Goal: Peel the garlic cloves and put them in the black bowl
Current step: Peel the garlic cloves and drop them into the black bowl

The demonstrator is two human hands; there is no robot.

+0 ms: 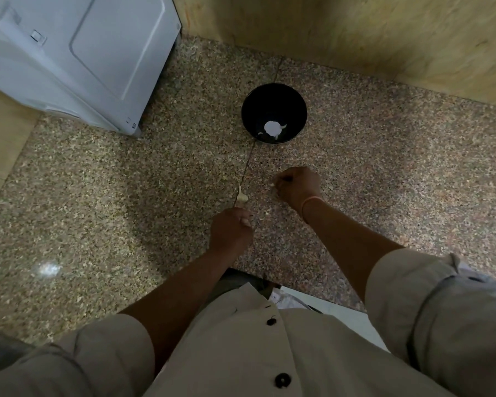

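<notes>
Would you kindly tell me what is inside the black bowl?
The black bowl holds one white garlic piece and small pale bits beside it. Anything beneath them is covered.

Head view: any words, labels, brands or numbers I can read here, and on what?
No text can be read anywhere.
White appliance: small marks at its lower corner, too small to read.
Black bowl: no print shows.
White paper, low in view: blurred, unreadable.
</notes>
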